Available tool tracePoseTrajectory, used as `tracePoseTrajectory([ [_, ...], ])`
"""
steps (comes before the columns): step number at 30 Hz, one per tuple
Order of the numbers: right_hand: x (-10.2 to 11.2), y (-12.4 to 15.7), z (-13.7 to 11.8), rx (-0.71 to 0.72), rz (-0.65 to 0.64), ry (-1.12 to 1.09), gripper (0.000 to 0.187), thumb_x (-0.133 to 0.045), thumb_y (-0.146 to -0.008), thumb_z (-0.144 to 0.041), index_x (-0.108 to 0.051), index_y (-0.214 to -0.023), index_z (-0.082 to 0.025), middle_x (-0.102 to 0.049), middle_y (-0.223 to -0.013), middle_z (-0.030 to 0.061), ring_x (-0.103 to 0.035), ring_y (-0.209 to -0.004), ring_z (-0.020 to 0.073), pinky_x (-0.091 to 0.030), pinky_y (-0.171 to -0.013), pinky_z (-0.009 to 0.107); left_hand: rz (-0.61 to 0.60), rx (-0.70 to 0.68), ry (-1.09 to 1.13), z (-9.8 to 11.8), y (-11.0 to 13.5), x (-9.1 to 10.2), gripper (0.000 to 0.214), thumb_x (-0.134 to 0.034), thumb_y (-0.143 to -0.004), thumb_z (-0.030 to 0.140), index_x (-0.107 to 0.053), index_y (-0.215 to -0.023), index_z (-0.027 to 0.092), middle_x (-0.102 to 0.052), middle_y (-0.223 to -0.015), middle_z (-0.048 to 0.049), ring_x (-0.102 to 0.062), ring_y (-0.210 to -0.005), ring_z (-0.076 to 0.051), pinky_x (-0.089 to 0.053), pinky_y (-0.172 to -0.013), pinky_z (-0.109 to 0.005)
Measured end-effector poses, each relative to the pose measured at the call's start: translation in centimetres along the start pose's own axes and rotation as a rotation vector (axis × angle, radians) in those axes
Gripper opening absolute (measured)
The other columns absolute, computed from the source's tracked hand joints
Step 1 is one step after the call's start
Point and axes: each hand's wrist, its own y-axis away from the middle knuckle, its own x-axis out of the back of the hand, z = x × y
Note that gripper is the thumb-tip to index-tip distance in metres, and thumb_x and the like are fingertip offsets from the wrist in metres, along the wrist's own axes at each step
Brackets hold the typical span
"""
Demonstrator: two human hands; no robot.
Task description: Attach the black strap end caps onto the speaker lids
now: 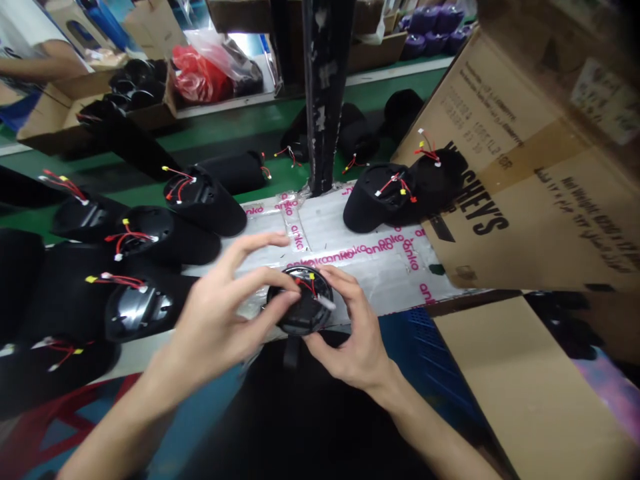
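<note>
Both my hands hold a round black part (pixel 303 309) with red wires and small yellow and white plugs on top, near the table's front edge. My left hand (pixel 220 320) grips its left rim with thumb and forefinger, the other fingers raised and spread. My right hand (pixel 353 333) pinches the right rim, fingers curled round it. A black strap hangs below the part.
Several black cylinder-shaped housings with red wires (pixel 135 240) lie at the left, and more at the back (pixel 390 193). A big cardboard box (pixel 530 180) stands at the right, with a dark post (pixel 325 93) behind. Another person's arm (pixel 45 60) is at far left. The surface is taped plastic (pixel 370 260).
</note>
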Motion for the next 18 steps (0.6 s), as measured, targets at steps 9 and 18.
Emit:
tracePoseTrajectory([
  [9,0.1,0.7,0.1,-0.025,-0.03,-0.031,0.083,-0.08,-0.091,-0.021,-0.043,-0.163,-0.035,-0.056,-0.162,0.0115,-0.055,-0.153,0.0363,-0.052,-0.125,0.066,-0.138,-0.038,-0.169,0.5,-0.5,0.0,0.016,-0.069,-0.102,0.024,-0.075,-0.117,0.027,-0.061,-0.157,-0.0102,-0.064,-0.142,-0.031,-0.033,-0.134,-0.069],
  [18,-0.1,0.3,-0.3,-0.005,-0.029,0.015,0.082,-0.08,-0.091,-0.022,-0.043,-0.163,-0.035,-0.059,-0.159,0.0117,-0.057,-0.152,0.0368,-0.054,-0.124,0.066,-0.198,-0.076,-0.227,0.8,-0.8,0.2,0.008,-0.064,-0.106,0.022,-0.071,-0.102,0.022,-0.065,-0.151,-0.0119,-0.066,-0.141,-0.032,-0.027,-0.134,-0.075],
])
